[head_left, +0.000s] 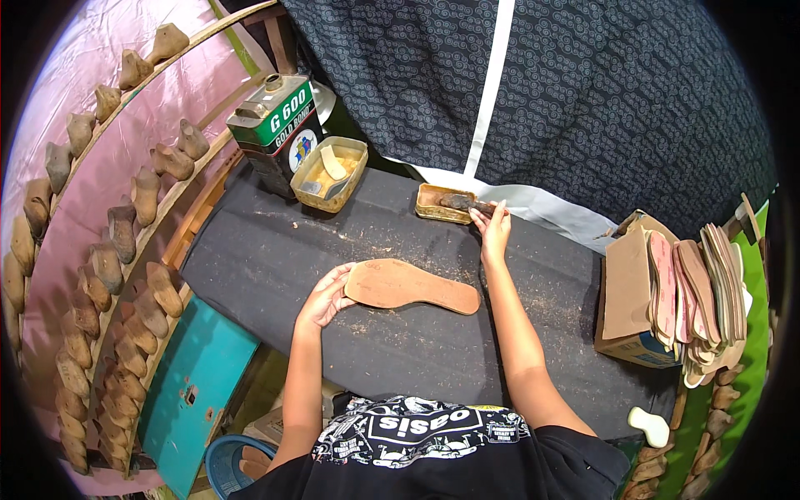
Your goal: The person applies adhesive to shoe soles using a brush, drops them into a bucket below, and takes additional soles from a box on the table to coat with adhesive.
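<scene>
Green-labelled can [273,125] at back; left hand [325,297] pinning tan insole [412,286]; right hand [492,229] fingers seemingly gripping brush [458,201].

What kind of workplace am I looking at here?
Most likely a small shoemaking workshop: rows of wooden shoe lasts on racks, a stack of cut insoles in a box, and a tan insole under the left hand.
</scene>
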Demonstrator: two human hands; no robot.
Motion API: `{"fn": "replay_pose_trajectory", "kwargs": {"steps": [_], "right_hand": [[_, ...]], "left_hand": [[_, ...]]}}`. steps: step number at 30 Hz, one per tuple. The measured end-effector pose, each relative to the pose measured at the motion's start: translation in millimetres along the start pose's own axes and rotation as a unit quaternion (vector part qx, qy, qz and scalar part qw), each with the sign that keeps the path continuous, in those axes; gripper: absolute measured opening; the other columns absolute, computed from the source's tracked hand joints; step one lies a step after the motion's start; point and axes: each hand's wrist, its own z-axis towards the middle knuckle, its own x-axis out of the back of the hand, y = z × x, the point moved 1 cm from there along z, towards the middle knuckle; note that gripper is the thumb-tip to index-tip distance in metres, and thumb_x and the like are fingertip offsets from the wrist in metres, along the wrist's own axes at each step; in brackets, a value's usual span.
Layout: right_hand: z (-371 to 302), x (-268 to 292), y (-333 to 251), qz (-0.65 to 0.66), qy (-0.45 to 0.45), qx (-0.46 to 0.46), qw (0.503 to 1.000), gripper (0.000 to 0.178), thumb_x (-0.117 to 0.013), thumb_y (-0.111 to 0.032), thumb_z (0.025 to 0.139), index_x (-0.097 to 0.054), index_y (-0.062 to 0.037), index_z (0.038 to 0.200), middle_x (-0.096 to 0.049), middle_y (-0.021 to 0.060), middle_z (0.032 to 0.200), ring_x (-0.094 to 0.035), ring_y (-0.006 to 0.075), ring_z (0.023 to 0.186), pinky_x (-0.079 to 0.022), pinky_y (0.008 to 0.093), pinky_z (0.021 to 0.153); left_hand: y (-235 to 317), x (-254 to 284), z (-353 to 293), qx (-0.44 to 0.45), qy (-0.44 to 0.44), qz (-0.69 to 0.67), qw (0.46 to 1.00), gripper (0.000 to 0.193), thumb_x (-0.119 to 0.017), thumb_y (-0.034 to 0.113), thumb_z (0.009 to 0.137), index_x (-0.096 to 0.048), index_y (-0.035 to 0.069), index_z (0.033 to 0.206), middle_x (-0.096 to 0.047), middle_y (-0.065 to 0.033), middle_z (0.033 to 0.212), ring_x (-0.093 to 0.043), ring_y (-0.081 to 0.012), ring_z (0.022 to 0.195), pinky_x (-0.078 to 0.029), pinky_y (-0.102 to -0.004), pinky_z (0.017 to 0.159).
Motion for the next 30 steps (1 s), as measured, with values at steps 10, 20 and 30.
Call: {"fn": "replay_pose_trajectory", "kwargs": {"steps": [10, 20, 30], "right_hand": [[8, 0, -1, -0.053, -0.035, 0.007, 0.998, 0.035, -0.035, -0.032, 0.088, -0.038, 0.0015, 0.096, -0.046, 0.0107, 0.087, -0.057, 0.0169, 0.066, -0.051, 0.025, 0.059], [22, 20, -15, -0.107, -0.05, 0.03, 0.993, 0.033, -0.038, -0.034, 0.087, -0.041, -0.0025, 0.095, -0.053, 0.012, 0.083, -0.057, 0.0166, 0.066, -0.049, 0.025, 0.058], [10, 20, -20, 0.014, -0.071, -0.058, 0.996, 0.035, -0.048, -0.033, 0.083, -0.032, -0.0091, 0.103, -0.044, 0.0084, 0.09, -0.054, 0.0187, 0.073, -0.048, 0.0293, 0.063]], "left_hand": [[-1, 1, 1, 0.007, 0.003, 0.003, 1.0, 0.031, -0.043, 0.016, 0.085, -0.038, 0.002, 0.113, -0.051, -0.0064, 0.102, -0.056, -0.012, 0.087, -0.05, -0.0255, 0.069], [-1, 1, 3, 0.005, 0.003, 0.006, 1.0, 0.031, -0.043, 0.016, 0.085, -0.038, 0.003, 0.113, -0.051, -0.0068, 0.103, -0.055, -0.0123, 0.088, -0.05, -0.0248, 0.069], [-1, -1, 0, -0.02, 0.004, 0.01, 1.0, 0.032, -0.045, 0.016, 0.084, -0.039, 0.002, 0.113, -0.051, -0.0072, 0.104, -0.056, -0.0128, 0.088, -0.05, -0.0245, 0.068]]}}
